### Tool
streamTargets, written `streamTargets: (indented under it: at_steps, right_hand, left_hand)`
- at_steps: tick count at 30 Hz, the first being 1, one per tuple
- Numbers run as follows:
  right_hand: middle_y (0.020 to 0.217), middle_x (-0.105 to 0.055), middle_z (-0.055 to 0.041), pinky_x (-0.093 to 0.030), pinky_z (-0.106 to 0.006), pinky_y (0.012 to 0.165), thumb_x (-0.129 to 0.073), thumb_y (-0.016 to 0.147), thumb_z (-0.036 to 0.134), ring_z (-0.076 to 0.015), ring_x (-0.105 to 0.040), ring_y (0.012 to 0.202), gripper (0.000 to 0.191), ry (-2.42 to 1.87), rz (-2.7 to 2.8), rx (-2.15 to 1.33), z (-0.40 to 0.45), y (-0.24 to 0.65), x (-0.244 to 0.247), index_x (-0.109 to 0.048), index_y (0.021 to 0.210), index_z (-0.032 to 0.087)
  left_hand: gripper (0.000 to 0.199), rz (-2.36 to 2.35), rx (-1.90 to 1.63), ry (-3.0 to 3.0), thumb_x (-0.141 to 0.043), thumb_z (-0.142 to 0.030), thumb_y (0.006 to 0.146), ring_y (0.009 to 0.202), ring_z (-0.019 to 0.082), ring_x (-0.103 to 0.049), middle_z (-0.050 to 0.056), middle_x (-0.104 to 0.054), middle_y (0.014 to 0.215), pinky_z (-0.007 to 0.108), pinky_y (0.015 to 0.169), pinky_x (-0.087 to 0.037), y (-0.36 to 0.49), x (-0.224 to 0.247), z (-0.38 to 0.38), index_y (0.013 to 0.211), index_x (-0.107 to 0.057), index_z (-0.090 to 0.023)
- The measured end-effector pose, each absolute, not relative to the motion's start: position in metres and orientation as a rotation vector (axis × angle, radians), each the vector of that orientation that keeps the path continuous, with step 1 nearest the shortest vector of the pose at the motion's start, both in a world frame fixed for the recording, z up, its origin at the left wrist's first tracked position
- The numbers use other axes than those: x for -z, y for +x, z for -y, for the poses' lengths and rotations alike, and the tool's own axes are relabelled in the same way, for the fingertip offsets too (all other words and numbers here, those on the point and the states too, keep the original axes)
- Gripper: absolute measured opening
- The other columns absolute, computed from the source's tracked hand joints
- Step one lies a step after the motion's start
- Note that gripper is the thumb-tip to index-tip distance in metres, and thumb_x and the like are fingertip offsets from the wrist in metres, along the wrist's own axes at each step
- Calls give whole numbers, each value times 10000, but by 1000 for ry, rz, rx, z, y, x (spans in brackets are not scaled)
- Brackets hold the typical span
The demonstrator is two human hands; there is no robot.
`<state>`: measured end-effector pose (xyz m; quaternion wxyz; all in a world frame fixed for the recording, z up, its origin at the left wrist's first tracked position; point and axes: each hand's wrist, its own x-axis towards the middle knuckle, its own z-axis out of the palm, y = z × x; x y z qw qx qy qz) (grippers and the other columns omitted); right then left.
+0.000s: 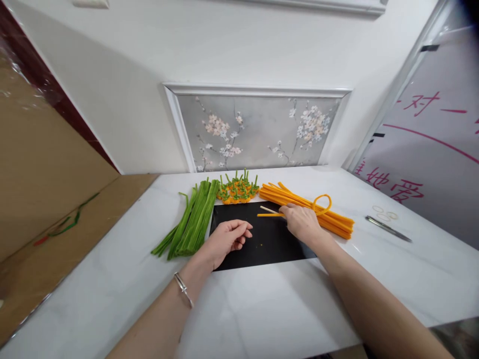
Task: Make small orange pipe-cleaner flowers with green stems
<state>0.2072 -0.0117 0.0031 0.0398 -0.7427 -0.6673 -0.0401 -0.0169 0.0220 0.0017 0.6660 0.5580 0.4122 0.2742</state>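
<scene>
My right hand (301, 222) rests at the right edge of a black mat (262, 249) and pinches an orange pipe cleaner (267, 215) together with a thin pale stick (268, 209); both poke out to the left over the mat. My left hand (226, 239) lies on the mat's left side, fingers loosely curled and holding nothing. A silver bracelet (183, 289) sits on my left wrist. Just behind my right hand lies a bundle of orange pipe cleaners (333, 219), one of them bent into a loop (322, 203).
A bundle of green pipe cleaners (190, 222) lies left of the mat. Small orange-and-green pipe-cleaner pieces (237, 190) are piled behind it. Metal scissors (387, 228) and white rings (385, 213) lie at the right on the white table (262, 309). A wall stands behind.
</scene>
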Motion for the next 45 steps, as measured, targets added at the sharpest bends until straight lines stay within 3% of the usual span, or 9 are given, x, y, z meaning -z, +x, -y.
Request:
streamTargets:
  at_steps: [7,10,15,19,25,31,34,40,45]
  right_hand:
    - [1101,-653,-44,-364,-261,558,-430,890,107,-196,-660,813,360,-1990,2231,273,31,178,-14,-596,1155,283]
    - [1059,-660,-46,-328,-270,541,-430,892,106,-183,-636,722,357,-1886,2300,393,39,167,-18,-602,1156,276]
    - [982,-668,-56,-274,-276,526,-441,882,87,-165,-614,693,341,-1768,2392,368,44,159,-20,-624,1116,254]
    - [928,-671,-28,-247,-279,513,-453,894,105,-152,-605,662,335,-1687,2447,281,42,162,-19,-623,1113,293]
    - [879,-675,-18,-298,-268,533,-482,894,108,-147,-607,642,294,-1586,2474,251,42,167,-18,-638,1073,283]
    - [1118,-631,-59,-452,-291,751,-611,867,449,-192,-628,904,409,-1322,2337,76,42,182,-23,-590,1238,278]
    - [1029,-644,-49,-452,-286,780,-503,952,362,-160,-616,888,249,-1172,2285,51,37,190,-23,-681,1107,281]
    - [824,-671,-38,-436,-276,694,-527,946,268,-151,-585,758,207,-1030,2229,-14,29,195,-18,-724,910,215]
    - [787,-677,-39,-447,-274,665,-530,941,251,-150,-586,724,202,-966,2221,-82,25,197,-13,-717,886,199]
  left_hand:
    - [285,-974,-777,1211,-556,-403,897,692,88,-593,65,-624,976,212,628,-509,-23,-11,-25,1075,-592,-183]
    - [313,-952,-751,1289,-569,-433,883,700,102,-609,60,-640,924,222,638,-504,-27,-14,-25,1057,-604,-176]
    - [309,-943,-608,1556,-604,-430,836,597,91,-553,24,-630,717,207,576,-445,-26,-16,-23,785,-651,-128]
    - [306,-868,-480,1666,-546,-420,846,610,102,-533,19,-631,749,220,573,-422,-26,-15,-21,850,-664,-138]
    - [268,-954,-402,1875,-506,-400,830,535,99,-359,-53,-440,596,218,485,-279,-26,-18,-17,777,-606,-157]
    - [263,-950,-404,1755,-519,-421,834,524,90,-301,-61,-383,600,217,475,-221,-27,-26,-16,795,-582,-168]
    - [288,-851,-406,1649,-533,-454,839,510,84,-257,-70,-325,592,217,468,-187,-27,-29,-14,763,-544,-176]
    - [414,-799,-340,1552,-489,-565,860,513,84,-182,-80,-238,604,227,475,-160,-25,-30,-10,814,-564,-161]
    - [371,-770,-258,1732,-580,-517,821,558,86,-261,-53,-359,643,232,507,-203,-24,-32,-7,809,-605,-147]
